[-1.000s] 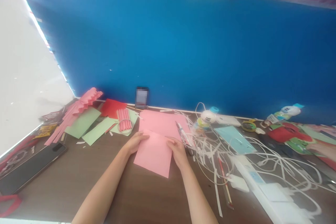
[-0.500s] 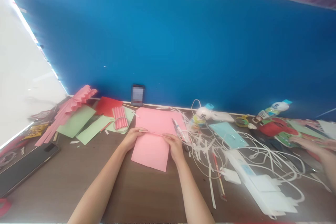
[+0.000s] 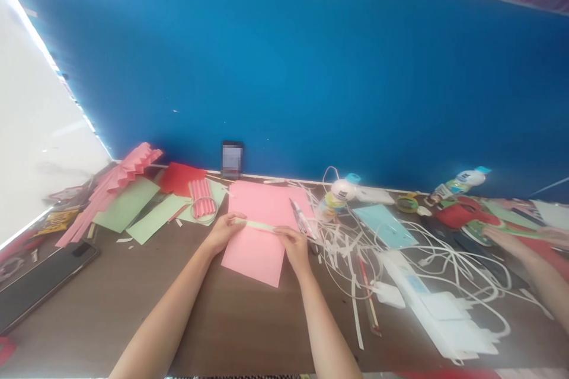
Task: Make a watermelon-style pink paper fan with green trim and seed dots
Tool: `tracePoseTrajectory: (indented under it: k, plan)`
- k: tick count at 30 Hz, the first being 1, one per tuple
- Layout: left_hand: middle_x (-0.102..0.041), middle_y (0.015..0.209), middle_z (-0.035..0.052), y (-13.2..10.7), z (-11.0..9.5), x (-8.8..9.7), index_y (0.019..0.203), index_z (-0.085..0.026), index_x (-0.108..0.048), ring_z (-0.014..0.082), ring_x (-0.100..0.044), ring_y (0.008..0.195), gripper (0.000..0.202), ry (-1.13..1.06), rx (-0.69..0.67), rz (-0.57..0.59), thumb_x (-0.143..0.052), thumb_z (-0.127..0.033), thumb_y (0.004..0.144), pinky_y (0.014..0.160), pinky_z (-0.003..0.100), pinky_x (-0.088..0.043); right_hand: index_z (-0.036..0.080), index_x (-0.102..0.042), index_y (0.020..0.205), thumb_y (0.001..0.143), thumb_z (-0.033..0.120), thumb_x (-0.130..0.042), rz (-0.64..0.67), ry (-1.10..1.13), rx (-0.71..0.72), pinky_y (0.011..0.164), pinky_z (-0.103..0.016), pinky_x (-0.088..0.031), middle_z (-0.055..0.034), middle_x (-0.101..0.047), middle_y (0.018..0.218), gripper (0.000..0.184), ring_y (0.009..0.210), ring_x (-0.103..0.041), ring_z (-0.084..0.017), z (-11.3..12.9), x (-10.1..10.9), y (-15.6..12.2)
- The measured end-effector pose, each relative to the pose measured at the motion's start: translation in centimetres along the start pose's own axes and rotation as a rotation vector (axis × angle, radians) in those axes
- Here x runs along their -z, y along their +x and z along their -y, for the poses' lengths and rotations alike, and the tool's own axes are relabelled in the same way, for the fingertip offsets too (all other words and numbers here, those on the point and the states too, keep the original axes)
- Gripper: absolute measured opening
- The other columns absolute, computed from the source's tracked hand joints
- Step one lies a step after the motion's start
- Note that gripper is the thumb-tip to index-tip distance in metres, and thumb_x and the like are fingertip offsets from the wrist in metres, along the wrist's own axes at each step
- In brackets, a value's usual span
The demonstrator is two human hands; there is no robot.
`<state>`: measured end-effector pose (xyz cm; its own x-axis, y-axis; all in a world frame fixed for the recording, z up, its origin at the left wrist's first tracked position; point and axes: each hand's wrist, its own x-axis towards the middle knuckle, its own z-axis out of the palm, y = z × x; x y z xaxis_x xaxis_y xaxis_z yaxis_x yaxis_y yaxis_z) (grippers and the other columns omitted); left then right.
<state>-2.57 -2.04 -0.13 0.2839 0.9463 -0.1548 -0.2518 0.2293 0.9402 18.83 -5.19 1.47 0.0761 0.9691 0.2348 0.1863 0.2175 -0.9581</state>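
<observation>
left hand [image 3: 226, 230], right hand [image 3: 293, 244] pinching pink sheet [image 3: 255, 256], cables [image 3: 448, 251] beside

No writing could be read; the label on the white bottle [image 3: 341, 191], right of the fingers [image 3: 287, 234], was too blurred.

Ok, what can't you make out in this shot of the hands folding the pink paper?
All head view:
- Small dark phone leaning against the blue wall: screen blurred.
- Left hand and right hand on the pink paper sheet, at its folded edge: pinching or pressing, fingers hide it.
- Another person's forearm: cut off by the right edge.
- White plastic bottle: label too small to read.
</observation>
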Motion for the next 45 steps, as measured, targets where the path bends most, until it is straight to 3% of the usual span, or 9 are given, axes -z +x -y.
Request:
tracePoseTrajectory:
  k: [5, 9, 13, 18, 24, 29, 36, 41, 45]
  plan:
    - [-0.056, 0.064, -0.0032, -0.1, -0.1, 0.1, 0.093, -0.018, -0.054, 0.0088, -0.050, 0.052, 0.037, 0.069, -0.105, -0.011, -0.066, -0.039, 0.066, 0.049, 0.018, -0.035, 0.021, -0.067, 0.088, 0.072, 0.030, -0.057, -0.008, -0.040, -0.014, 0.087, -0.037, -0.041, -0.0049, -0.067, 0.095, 0.021, 0.094, -0.058, -0.022, 0.0, -0.5, 0.0]
    - [-0.059, 0.068, -0.0021, -0.1, -0.2, -0.1, 0.096, -0.019, -0.052, 0.0079, -0.050, 0.054, 0.036, 0.067, -0.158, -0.007, -0.065, -0.037, 0.067, 0.049, 0.017, -0.034, 0.018, -0.067, 0.079, 0.070, 0.032, -0.060, -0.024, -0.092, -0.056, 0.078, -0.035, -0.045, -0.0064, -0.068, 0.084, 0.018, 0.083, -0.060, -0.022, -0.3, -1.1, 0.0]
    - [-0.061, 0.069, 0.0008, -0.3, -0.3, -0.3, 0.099, -0.016, -0.056, 0.0111, -0.054, 0.058, 0.043, 0.097, -0.122, -0.023, -0.066, -0.039, 0.065, 0.051, 0.019, -0.038, 0.018, -0.066, 0.076, 0.070, 0.033, -0.060, -0.021, -0.085, -0.041, 0.074, -0.033, -0.047, -0.0061, -0.068, 0.080, 0.017, 0.079, -0.061, -0.021, -0.3, -1.1, 0.0]
    - [-0.064, 0.078, 0.0056, -0.3, -0.4, -0.3, 0.092, -0.013, -0.061, 0.0148, -0.058, 0.065, 0.040, 0.071, -0.101, -0.053, -0.069, -0.040, 0.063, 0.058, 0.023, -0.043, 0.019, -0.068, 0.077, 0.070, 0.032, -0.060, -0.013, -0.102, -0.031, 0.075, -0.033, -0.048, -0.0057, -0.069, 0.082, 0.017, 0.081, -0.062, -0.021, -0.2, -0.7, 0.0]
    - [-0.066, 0.087, 0.0077, -0.3, -0.4, -0.2, 0.094, -0.014, -0.065, 0.0189, -0.061, 0.077, 0.040, 0.135, -0.095, -0.010, -0.067, -0.041, 0.064, 0.067, 0.027, -0.045, 0.019, -0.069, 0.074, 0.069, 0.030, -0.061, -0.039, -0.089, -0.051, 0.077, -0.034, -0.048, -0.0052, -0.070, 0.082, 0.014, 0.081, -0.063, -0.021, 0.3, -0.7, -0.1]
    - [-0.067, 0.094, 0.0105, -0.1, -0.3, -0.5, 0.082, -0.014, -0.069, 0.0238, -0.060, 0.090, 0.035, 0.173, -0.140, -0.102, -0.066, -0.044, 0.064, 0.077, 0.031, -0.045, 0.019, -0.068, 0.073, 0.067, 0.031, -0.063, -0.049, -0.021, -0.069, 0.076, -0.034, -0.048, -0.0053, -0.070, 0.079, 0.014, 0.080, -0.063, -0.021, 0.3, -0.7, 0.1]
    - [-0.066, 0.098, 0.0108, 0.2, -0.3, -0.3, 0.084, -0.014, -0.069, 0.0254, -0.058, 0.096, 0.035, 0.194, -0.149, -0.154, -0.066, -0.043, 0.064, 0.085, 0.035, -0.043, 0.016, -0.067, 0.076, 0.064, 0.036, -0.067, -0.144, 0.120, -0.175, 0.074, -0.034, -0.048, -0.0070, -0.069, 0.078, 0.023, 0.078, -0.064, -0.021, -1.5, -1.3, 0.4]
    - [-0.065, 0.102, 0.0102, 0.2, -0.7, 0.0, 0.083, -0.015, -0.069, 0.0250, -0.058, 0.098, 0.034, 0.237, -0.181, -0.146, -0.063, -0.044, 0.067, 0.088, 0.036, -0.042, 0.016, -0.067, 0.084, 0.065, 0.037, -0.066, -0.041, 0.079, -0.145, 0.071, -0.033, -0.049, -0.0078, -0.069, 0.082, 0.028, 0.080, -0.063, -0.022, -1.5, -1.2, 0.5]
    - [-0.066, 0.099, 0.0090, 0.2, -0.7, 0.1, 0.084, -0.016, -0.069, 0.0246, -0.060, 0.094, 0.032, 0.328, -0.193, -0.159, -0.063, -0.043, 0.067, 0.083, 0.034, -0.045, 0.016, -0.067, 0.074, 0.068, 0.037, -0.063, 0.000, -0.050, -0.078, 0.069, -0.033, -0.049, -0.0068, -0.069, 0.075, 0.023, 0.075, -0.063, -0.021, -1.1, -0.5, 0.4]
